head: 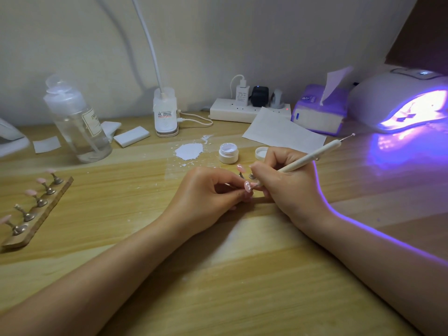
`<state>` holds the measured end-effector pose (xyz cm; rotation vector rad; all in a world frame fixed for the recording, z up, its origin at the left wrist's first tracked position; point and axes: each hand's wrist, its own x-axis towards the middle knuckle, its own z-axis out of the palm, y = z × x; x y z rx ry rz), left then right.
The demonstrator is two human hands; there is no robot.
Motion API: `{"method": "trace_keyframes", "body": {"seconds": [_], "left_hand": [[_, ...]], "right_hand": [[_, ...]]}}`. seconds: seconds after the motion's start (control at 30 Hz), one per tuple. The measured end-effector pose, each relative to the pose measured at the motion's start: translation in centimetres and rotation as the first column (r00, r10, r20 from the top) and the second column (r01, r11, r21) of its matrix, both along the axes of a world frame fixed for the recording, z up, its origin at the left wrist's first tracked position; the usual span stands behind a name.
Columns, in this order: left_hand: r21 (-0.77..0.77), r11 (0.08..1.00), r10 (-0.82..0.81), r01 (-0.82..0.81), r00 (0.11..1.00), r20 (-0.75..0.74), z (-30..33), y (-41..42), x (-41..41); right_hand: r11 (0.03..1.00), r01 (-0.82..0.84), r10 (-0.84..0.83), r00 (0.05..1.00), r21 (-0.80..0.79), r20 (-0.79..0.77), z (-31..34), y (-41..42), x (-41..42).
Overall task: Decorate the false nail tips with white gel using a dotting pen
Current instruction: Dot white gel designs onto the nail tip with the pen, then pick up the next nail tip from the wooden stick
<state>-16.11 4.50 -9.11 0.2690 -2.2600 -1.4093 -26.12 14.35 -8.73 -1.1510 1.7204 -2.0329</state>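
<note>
Fingers of the left hand (208, 190) pinch a pink nail tip (247, 186) at frame centre. Right hand (286, 180) grips the dotting pen (312, 156), its lower end at the tip.

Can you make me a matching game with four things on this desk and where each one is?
Things:
1. dotting pen
2. gel pot
3. nail lamp
4. wooden stand

Places or states:
A. far left on the desk
B. glowing purple, far right
C. held in the right hand
D. open, behind the hands

Pairs: 1-C, 2-D, 3-B, 4-A
</note>
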Motion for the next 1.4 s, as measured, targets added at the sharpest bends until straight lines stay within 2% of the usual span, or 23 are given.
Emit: {"method": "trace_keyframes", "body": {"seconds": [0.63, 0.8, 1.03, 1.13, 1.27, 1.4], "left_hand": [[-0.018, 1.000, -0.002, 0.002, 1.000, -0.006, -0.2, -0.1, -0.1], [-0.025, 1.000, 0.002, -0.003, 1.000, -0.019, -0.4, -0.2, -0.2], [-0.084, 0.996, -0.038, 0.029, 0.994, -0.107, -0.3, -0.1, 0.0], [-0.202, 0.978, -0.095, 0.050, 0.971, -0.218, 0.0, 0.2, 0.1], [-0.338, 0.937, -0.039, -0.087, 0.937, -0.348, 0.4, 0.3, 0.1], [-0.431, 0.859, 0.070, -0.276, 0.898, -0.435, 0.7, -0.7, -0.2]], "right_hand": [[1.000, 0.028, -0.028, 0.999, 0.008, -0.017, -0.3, -0.1, -0.3], [0.993, 0.109, -0.110, 0.994, -0.043, -0.011, -0.1, -0.1, -0.2], [0.956, 0.216, -0.171, 0.960, -0.199, 0.220, 0.2, 0.1, -1.0], [0.943, 0.258, -0.187, 0.932, -0.209, 0.310, 0.3, 0.0, -1.2], [0.928, 0.297, -0.194, 0.900, -0.224, 0.391, 0.4, -0.1, -1.6], [0.943, 0.278, -0.184, 0.894, -0.183, 0.410, 0.4, -0.2, -1.7]]}}
